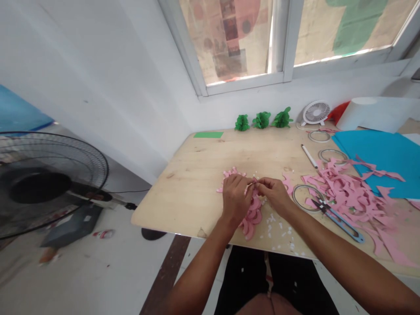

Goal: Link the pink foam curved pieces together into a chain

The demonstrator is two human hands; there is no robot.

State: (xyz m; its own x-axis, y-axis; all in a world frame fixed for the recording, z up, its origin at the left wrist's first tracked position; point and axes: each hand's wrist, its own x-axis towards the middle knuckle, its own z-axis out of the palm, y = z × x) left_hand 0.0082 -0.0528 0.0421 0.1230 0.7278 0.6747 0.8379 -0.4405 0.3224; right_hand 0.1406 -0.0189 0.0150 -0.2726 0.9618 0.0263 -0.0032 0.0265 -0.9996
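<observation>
My left hand (235, 197) and my right hand (273, 192) meet fingertip to fingertip above the near part of the table. Both are closed in a pinch on a small pink paper piece, mostly hidden by the fingers. Beneath and beside them lie curved pink paper cutouts (252, 215), some running out past my left hand at its far side. Small white scraps (285, 232) are scattered below my right wrist. Just right of my right forearm rest a roll of tape (294, 199) and scissors with blue handles (344, 225).
Pink paper offcuts (351, 188) heap on the right, partly over blue sheets (398, 162). A white pen (309, 156), more tape rolls, a small white fan (316, 113), green paper ornaments (261, 120) and a green strip (208, 134) lie farther back. A large floor fan (39, 186) stands left.
</observation>
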